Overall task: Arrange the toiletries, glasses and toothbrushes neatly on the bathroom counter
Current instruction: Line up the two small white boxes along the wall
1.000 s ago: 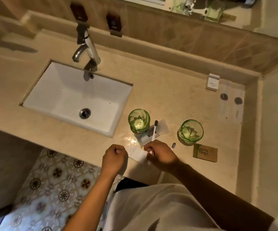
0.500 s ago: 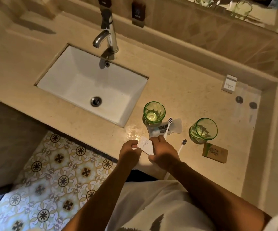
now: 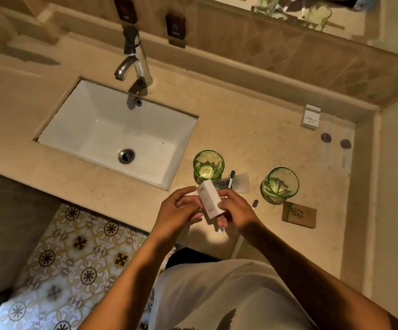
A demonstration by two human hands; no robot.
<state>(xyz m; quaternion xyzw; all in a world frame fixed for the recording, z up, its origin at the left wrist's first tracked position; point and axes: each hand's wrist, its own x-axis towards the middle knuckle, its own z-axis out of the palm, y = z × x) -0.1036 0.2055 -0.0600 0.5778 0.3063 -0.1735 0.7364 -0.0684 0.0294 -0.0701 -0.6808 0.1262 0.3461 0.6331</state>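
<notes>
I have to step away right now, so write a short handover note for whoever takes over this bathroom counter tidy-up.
Left hand and right hand: both on the small white box, held above the counter edge.
Two green glasses stand upright right of the sink.
One toothbrush lies on a clear wrapper; another toothbrush head shows by the right hand.
Brown packet lies beside the right glass; white carton stands at the back wall.
Left: place the box, toothbrushes, wrapper.

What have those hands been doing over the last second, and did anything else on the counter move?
Both hands, left hand and right hand, lifted the small white box off the counter and turned it more upright. The two green glasses, toothbrushes and brown packet stayed put.
</notes>
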